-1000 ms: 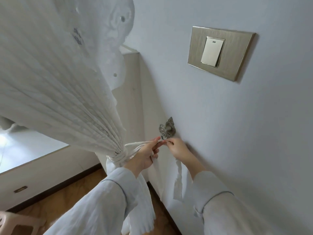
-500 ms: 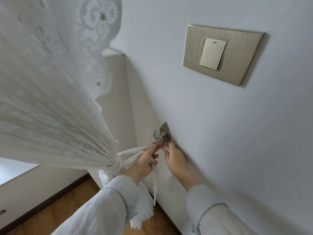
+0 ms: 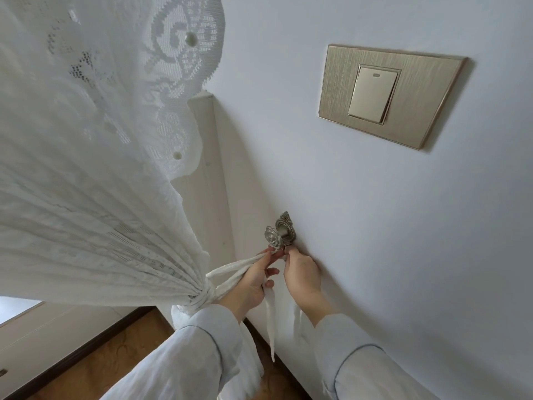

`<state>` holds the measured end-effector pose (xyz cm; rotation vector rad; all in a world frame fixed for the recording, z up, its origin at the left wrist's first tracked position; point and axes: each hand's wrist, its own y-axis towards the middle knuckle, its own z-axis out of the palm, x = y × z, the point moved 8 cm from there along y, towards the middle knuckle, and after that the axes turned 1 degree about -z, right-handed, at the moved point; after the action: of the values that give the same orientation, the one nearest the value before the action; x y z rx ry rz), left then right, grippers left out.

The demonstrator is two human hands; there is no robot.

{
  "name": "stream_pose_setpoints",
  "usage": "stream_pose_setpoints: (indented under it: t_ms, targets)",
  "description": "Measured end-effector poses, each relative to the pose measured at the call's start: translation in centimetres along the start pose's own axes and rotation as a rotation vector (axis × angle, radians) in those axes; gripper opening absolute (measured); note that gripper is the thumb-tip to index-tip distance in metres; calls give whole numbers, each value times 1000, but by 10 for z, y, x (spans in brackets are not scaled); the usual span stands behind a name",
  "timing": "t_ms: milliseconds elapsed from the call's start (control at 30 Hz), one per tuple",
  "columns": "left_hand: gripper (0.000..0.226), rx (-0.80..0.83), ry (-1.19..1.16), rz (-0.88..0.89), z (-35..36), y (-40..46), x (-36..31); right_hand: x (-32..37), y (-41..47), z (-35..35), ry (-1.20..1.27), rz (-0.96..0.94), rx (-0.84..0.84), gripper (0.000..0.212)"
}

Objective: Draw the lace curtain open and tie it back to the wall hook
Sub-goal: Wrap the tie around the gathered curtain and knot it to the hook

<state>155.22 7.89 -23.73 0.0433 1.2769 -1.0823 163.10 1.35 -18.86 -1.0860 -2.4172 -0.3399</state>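
The white lace curtain (image 3: 95,183) is gathered into a bunch at lower centre, bound by a white fabric tie-back (image 3: 230,272) that stretches toward the ornate metal wall hook (image 3: 278,233). My left hand (image 3: 253,281) grips the tie-back strands just below the hook, with a loose end hanging down from it. My right hand (image 3: 301,274) pinches the tie-back right under the hook, against the wall; a second loose end hangs beneath it.
A brushed-gold light switch plate (image 3: 386,93) sits on the white wall at upper right. A cream door frame (image 3: 210,174) runs down beside the hook. Wooden floor (image 3: 115,350) and dark skirting lie below.
Both hands have stayed at the hook, working the tie-back there. The view has drawn closer and tilted, so hook and switch look larger.
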Motion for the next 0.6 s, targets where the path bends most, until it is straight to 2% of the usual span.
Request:
stream_pose_setpoints:
  t_ms: [100,233,367,467,533,600]
  targets:
    - [17,-8,7,-6,-4,2,4,-6,-1,5,118,44,31,33]
    - [19,-18,25,-4,-7,4,6,-9,-2,13,126,54,63,37]
    - [22,-43,-8,-42,-12,9,16,-15,-6,21,224,162,67,33]
    - [22,-64,-7,-73,-19,13,22,-20,-12,26,392,343,103,19]
    - [22,-80,16,-83,-22,16,25,-26,-15,31,550,483,177,26]
    - [22,-99,46,-70,-23,18,25,-26,-21,47,941,690,299,30]
